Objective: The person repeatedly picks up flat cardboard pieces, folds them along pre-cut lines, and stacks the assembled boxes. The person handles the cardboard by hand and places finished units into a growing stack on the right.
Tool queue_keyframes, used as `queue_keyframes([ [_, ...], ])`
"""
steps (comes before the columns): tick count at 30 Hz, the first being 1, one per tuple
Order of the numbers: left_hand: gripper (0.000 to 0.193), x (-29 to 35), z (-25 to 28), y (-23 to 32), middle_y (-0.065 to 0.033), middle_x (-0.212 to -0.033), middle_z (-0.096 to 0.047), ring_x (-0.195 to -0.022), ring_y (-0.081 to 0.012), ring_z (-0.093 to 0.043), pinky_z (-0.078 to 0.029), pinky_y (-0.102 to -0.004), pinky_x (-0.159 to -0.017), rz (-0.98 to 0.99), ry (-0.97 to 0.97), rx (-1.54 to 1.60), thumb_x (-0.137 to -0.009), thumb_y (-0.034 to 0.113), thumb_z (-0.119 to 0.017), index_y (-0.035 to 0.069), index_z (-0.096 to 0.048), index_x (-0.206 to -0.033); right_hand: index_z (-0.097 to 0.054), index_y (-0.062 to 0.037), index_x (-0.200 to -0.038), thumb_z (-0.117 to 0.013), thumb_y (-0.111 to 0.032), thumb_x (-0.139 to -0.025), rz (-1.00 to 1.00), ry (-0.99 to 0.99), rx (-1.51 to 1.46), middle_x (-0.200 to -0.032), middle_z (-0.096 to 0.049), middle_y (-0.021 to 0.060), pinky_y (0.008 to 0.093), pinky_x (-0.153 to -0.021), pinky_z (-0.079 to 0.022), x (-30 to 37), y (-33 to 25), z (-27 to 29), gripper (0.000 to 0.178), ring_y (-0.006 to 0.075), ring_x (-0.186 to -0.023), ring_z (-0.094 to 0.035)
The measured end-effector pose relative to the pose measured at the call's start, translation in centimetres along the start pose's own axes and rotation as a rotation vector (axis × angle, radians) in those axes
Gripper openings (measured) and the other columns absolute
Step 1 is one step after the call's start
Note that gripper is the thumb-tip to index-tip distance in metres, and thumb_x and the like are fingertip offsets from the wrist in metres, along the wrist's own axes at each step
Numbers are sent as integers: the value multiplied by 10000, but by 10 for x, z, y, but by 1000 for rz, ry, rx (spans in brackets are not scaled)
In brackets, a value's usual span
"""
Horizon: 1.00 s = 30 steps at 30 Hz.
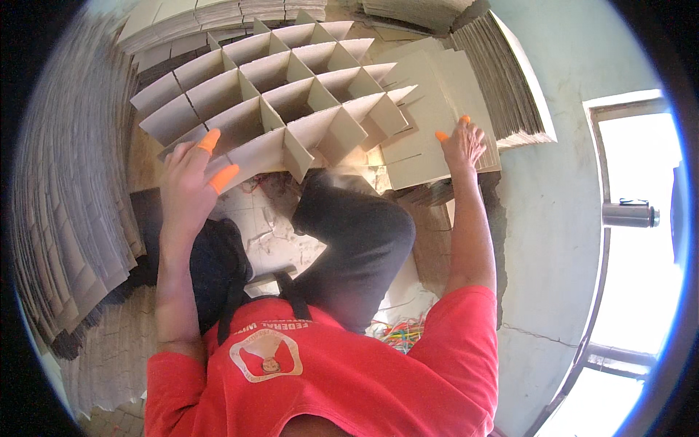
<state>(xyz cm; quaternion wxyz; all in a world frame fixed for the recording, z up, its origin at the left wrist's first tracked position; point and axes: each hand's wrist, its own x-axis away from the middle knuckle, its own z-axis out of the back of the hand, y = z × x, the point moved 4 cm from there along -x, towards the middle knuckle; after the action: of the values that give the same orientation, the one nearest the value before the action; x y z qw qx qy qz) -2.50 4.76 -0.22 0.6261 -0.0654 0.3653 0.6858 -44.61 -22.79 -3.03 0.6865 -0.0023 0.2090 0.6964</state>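
Observation:
A grid of interlocked cardboard dividers (pixel 284 95) stands in front of me, its upright panels forming several square cells. At its near left corner, my left hand (pixel 188 178) is closed on the edge, with the thumb on the near panel and the index finger over the top. Orange finger covers sit on that thumb and index finger. To the right, my right hand (pixel 464 144) rests on a stack of flat, slotted cardboard sheets (pixel 419 138). Its thumb and index finger, also in orange covers, are spread apart; the other fingers are partly bent.
Tall stacks of cardboard strips (pixel 65 182) rise along the left side. More cardboard piles (pixel 502 80) lean by the pale wall (pixel 539 218) at right, near a bright window (pixel 641 277). Colourful cords (pixel 400 335) lie below my right arm.

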Motion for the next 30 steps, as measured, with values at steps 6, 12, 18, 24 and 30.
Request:
queue_keyframes([
  [6,463,10,-1,-8,-129,-918,-654,-860,-310,-616,-478,-409,-766,42,-73,-61,-714,209,-796,47,-674,-1130,-585,-36,-1158,-714,-165,-808,0,-13,-342,-1108,-638,232,468,-858,-486,-19,29,-19,395,376,-1057,-613],
  [12,383,14,-6,-16,-124,-860,-660,-833,-296,-619,-467,-397,-754,44,-45,21,-728,183,-778,36,-695,-1072,-537,-30,-1115,-615,-40,-852,-211,382,-572,-1027,-669,241,472,-885,-493,-13,34,39,274,380,-1010,-647],
  [18,217,20,-13,-27,-119,-758,-640,-737,-305,-614,-477,-413,-688,109,-58,105,-761,159,-741,86,-728,-965,-602,26,-1210,-677,61,-815,49,693,-1164,-966,-652,86,303,-804,-550,-4,-13,197,404,138,-876,-600],
  [24,161,23,-15,-30,-119,-757,-648,-737,-298,-620,-479,-406,-671,71,-46,129,-783,115,-732,53,-728,-932,-555,-19,-1349,-741,50,-783,747,371,-1252,-973,-614,-64,233,-849,-516,39,-118,282,599,54,-833,-553],
  [30,147,22,-17,-31,-124,-737,-652,-703,-315,-626,-495,-422,-647,61,-11,134,-762,116,-749,70,-727,-901,-510,-1,-1374,-695,37,-841,888,96,-1201,-1122,-689,67,281,-968,-489,66,-182,293,565,53,-990,-602],
])
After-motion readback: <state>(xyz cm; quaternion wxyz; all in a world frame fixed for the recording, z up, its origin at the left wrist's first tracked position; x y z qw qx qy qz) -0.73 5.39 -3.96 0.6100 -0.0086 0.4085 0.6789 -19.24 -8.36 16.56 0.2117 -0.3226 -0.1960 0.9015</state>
